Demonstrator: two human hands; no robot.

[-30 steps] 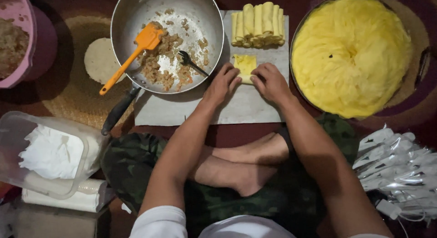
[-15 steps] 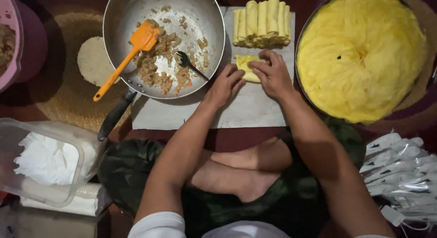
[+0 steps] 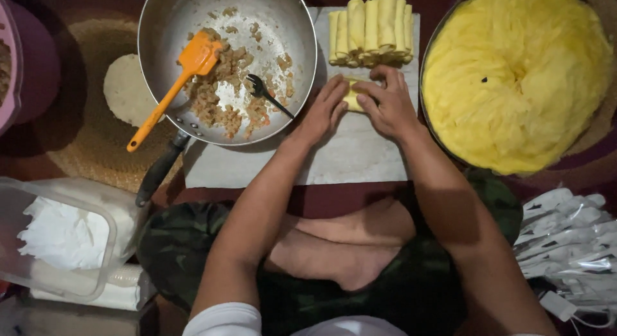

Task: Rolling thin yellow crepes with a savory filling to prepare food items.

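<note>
**Both hands rolling a yellow wrap on the board**

Left hand (image 3: 323,110) and right hand (image 3: 385,101) meet over one small yellow wrap (image 3: 353,96), on the white board (image 3: 347,156) just below the row of finished rolls (image 3: 371,31). The wrap is mostly hidden under the fingers; only a yellow strip shows between the hands.

Grip: both hands closed lightly on the wrap, fingers curled over it, fingertips pinching from each side. Not a fist, more a loose tuck. The thumbs' position cannot be told.

Doing it well, as a judgement: keep even pressure from both sides so the filling stays inside, tuck the ends in before rolling on, roll away from the body toward the rolls, and keep it tight without tearing the thin sheet.

Pose: both forearms reach forward from the lap and converge at the board's upper middle. Wrists low, palms down, knuckles up. The left hand lies close to the pan (image 3: 225,60) rim, near the black spoon (image 3: 267,93). The right hand sits just beside the big bowl of yellow sheets (image 3: 514,79).

Around: orange spatula (image 3: 173,85) resting in the pan on the crumbly filling, clear tub (image 3: 58,239) lower left, white packets (image 3: 572,239) lower right.
</note>
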